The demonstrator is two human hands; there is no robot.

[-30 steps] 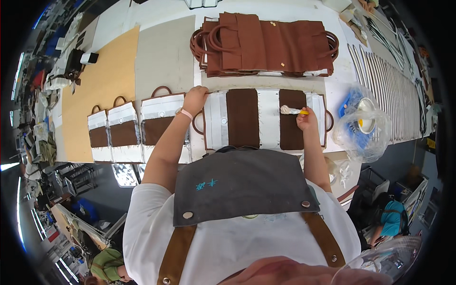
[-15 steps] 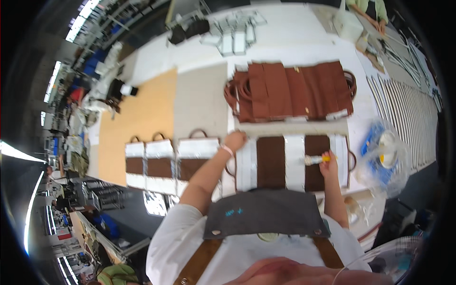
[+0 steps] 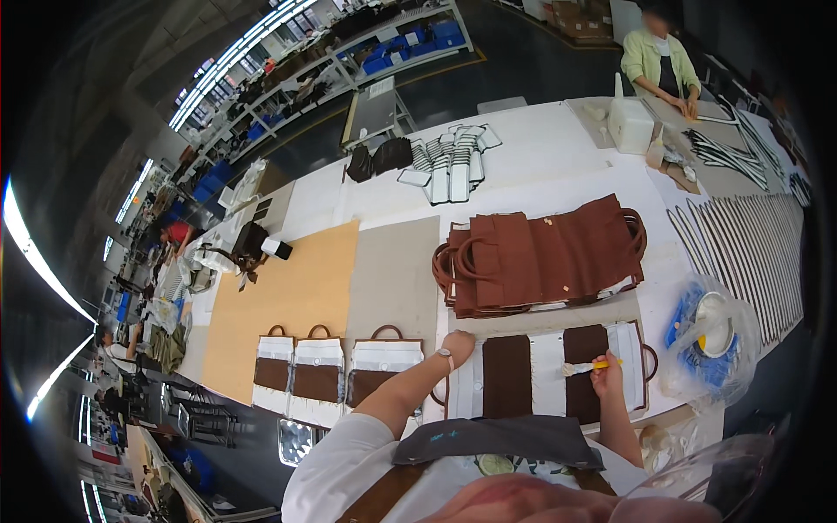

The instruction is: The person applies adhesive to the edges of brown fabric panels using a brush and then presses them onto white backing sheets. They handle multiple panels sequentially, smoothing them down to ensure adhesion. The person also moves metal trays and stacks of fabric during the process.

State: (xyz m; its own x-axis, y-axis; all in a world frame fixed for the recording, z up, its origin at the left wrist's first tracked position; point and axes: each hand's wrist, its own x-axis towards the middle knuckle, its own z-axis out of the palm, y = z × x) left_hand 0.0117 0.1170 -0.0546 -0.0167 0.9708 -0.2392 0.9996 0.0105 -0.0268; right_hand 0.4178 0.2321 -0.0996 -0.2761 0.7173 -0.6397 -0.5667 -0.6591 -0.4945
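A flat white-and-brown bag panel point(image 3: 547, 372) with brown handles lies on the table right in front of me. My left hand point(image 3: 459, 345) presses down on its upper left corner. My right hand point(image 3: 606, 370) holds a small yellow-handled brush point(image 3: 582, 367) over the panel's right brown patch, bristles pointing left. A stack of brown bag pieces point(image 3: 539, 254) lies just beyond the panel.
Three finished white-and-brown panels point(image 3: 320, 370) lie in a row to my left, by an orange mat point(image 3: 292, 299) and a grey mat point(image 3: 393, 281). A round tin in a clear plastic bag point(image 3: 713, 328) sits at right. Rows of striped strips point(image 3: 748, 247) lie further right. Another person point(image 3: 660, 59) works at the far end.
The camera view has tilted up, showing much more of the far table and hall. Both hands stay on the panel, the brush still over the right patch.
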